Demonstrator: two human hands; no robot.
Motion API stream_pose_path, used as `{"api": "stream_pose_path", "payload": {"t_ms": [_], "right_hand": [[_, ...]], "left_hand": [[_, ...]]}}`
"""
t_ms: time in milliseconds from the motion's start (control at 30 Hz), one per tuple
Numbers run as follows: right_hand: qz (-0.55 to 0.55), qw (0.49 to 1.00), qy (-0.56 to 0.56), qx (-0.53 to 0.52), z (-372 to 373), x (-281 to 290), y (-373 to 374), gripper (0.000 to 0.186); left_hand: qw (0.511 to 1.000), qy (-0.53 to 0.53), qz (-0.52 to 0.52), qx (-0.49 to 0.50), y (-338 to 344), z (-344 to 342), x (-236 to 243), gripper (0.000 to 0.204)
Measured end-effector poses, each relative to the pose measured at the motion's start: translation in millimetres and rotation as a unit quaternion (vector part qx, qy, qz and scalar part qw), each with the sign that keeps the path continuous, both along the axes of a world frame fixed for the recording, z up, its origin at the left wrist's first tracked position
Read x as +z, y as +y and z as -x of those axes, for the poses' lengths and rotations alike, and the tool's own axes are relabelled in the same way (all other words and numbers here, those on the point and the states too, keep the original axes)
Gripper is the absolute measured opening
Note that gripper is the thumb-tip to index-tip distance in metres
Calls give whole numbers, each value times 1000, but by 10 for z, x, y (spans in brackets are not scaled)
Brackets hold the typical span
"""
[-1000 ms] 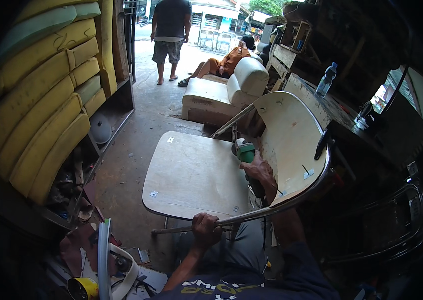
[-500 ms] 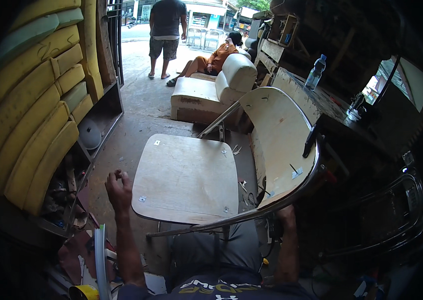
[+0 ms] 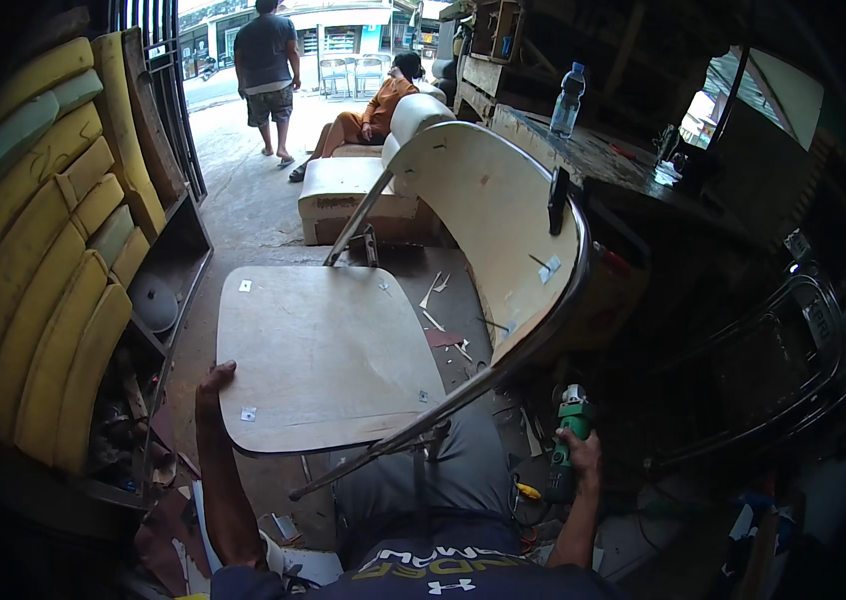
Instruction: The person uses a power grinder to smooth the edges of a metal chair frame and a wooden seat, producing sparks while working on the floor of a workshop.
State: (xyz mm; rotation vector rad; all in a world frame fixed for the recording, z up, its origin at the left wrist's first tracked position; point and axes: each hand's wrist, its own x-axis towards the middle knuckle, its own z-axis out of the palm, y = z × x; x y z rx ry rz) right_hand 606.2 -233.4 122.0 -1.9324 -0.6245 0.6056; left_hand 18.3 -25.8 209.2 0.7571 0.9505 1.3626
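A metal-framed chair lies before me with a pale plywood seat (image 3: 323,350) and a curved plywood backrest (image 3: 483,225). Small metal plates sit near the seat's corners, and thin bolts stick out of the backrest, which has a black object (image 3: 557,200) on its top edge. My left hand (image 3: 218,378) grips the left edge of the seat. My right hand (image 3: 581,452), to the right of the chair and low by my leg, is closed round a green angle grinder (image 3: 570,415), its head pointing forward.
Stacked yellow foam pads (image 3: 63,280) line the left. Ahead are a worn white armchair (image 3: 333,200), a seated person (image 3: 363,120) and a standing person (image 3: 265,75). A workbench (image 3: 513,130) holds a water bottle (image 3: 568,100). A dark chair frame (image 3: 763,370) stands right; scraps litter the floor.
My left hand left the tube frame and moved left to grip the seat edge. My right hand brought the grinder from behind the backrest out to the right. The standing person has stepped farther away.
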Motion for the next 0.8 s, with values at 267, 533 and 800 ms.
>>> {"api": "stream_pose_path", "payload": {"t_ms": [267, 533, 800], "right_hand": [[-9, 998, 40, -47, -159, -308, -573, 59], [45, 996, 56, -59, -169, -472, -974, 60], [110, 990, 69, -48, -228, -479, -1117, 67]], "left_hand": [[998, 12, -40, 44, -161, 89, 406, 48], [973, 153, -80, 151, 100, -88, 620, 22], [965, 245, -40, 88, 230, -700, 413, 33]]}}
